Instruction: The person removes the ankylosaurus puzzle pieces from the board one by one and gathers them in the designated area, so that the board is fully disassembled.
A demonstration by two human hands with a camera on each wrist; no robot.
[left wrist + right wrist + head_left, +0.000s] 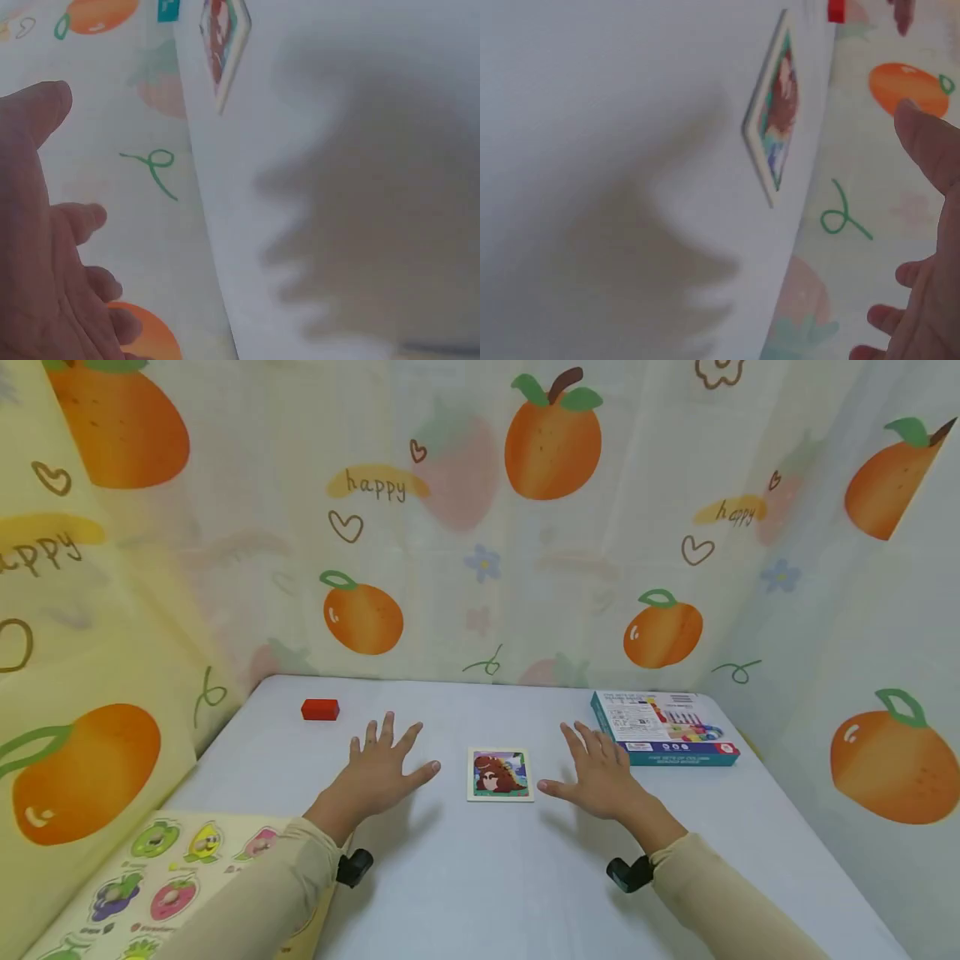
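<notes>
A square picture puzzle (500,775) with a brown dinosaur in a pale frame lies flat on the white table, between the two hands. To its left, my left hand (381,770) hovers above the table, fingers spread and holding nothing. My right hand (596,770) is raised at the puzzle's right side, its thumb nearest the frame, also holding nothing. Both palms face down in the head view. In the left wrist view the puzzle (223,45) shows at the top, apart from the fingers; the right wrist view has the puzzle (778,112) beyond the thumb.
A red block (320,709) sits at the back left. At the back right lies a flat teal-edged box (667,729), close to the right hand. A fruit picture board (187,868) lies front left, partly under the left sleeve. Printed curtains (480,602) hang behind the table.
</notes>
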